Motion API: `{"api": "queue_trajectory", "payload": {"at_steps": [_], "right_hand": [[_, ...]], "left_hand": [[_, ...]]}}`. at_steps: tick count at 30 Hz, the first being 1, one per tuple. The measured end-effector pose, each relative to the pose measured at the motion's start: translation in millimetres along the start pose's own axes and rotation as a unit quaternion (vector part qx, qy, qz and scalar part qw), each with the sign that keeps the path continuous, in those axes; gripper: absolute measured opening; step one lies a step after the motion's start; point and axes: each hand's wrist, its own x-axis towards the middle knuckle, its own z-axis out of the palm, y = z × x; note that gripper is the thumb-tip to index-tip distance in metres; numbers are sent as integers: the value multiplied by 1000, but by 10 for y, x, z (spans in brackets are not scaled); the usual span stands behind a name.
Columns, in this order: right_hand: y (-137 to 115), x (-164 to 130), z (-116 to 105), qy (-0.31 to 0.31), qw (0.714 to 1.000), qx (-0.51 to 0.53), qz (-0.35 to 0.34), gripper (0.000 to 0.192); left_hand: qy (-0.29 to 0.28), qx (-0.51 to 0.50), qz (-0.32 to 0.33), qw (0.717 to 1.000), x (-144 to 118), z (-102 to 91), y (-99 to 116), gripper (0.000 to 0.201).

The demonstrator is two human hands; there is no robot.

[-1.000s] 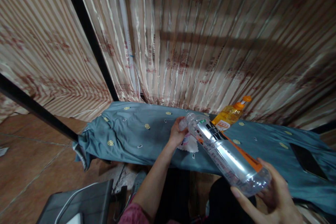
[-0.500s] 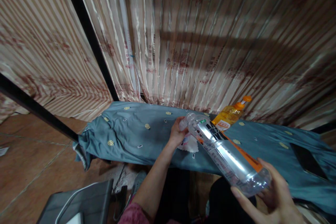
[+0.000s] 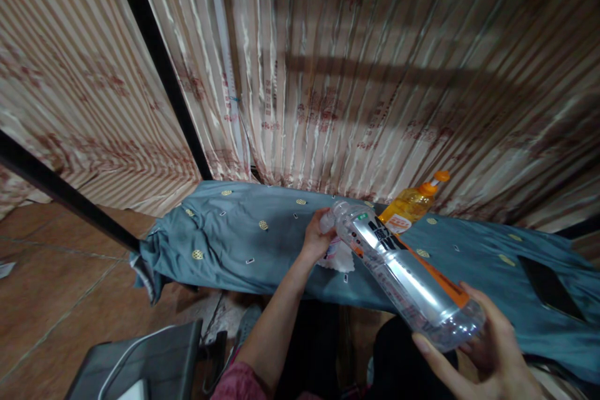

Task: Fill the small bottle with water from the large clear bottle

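Observation:
A large clear plastic bottle (image 3: 398, 269) with a silver and orange label lies tilted across both my hands, its mouth toward the upper left. My right hand (image 3: 492, 350) grips the base, thumb on the near side and fingers on the far side. At the mouth, my left hand (image 3: 317, 239) has its fingers closed on a translucent cap (image 3: 327, 221), which touches the neck. Whether the cap is screwed on I cannot tell. Beneath the neck is a small packet with a scalloped edge (image 3: 340, 257), partly hidden by the bottle.
Behind the held bottle lies a yellow pump bottle (image 3: 412, 203) with an orange top. A dark phone (image 3: 550, 287) rests at the right on the blue-green patterned cloth (image 3: 225, 225). At lower left is a grey stool (image 3: 154, 356) with a white cable. A black pole (image 3: 159, 62) stands at left.

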Motion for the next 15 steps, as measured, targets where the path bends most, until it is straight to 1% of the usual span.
{"api": "queue_trajectory", "payload": {"at_steps": [4,7,12,15], "right_hand": [[-2,5,2,-4,1000,13,-2,98],[18,1,4,-10,999,29,17,101],[21,-4,2,-7,1000,18,24,103],[5,-8,-8,-15,999,23,27,103]], "left_hand": [[-3,3,-1,1000,-1,0,13,45],[-4,2,0,1000,2,0,-2,48],[-1,-9,11,1000,8,2,-39,48],[-4,-9,4,1000,4,3,-20,47]]}}
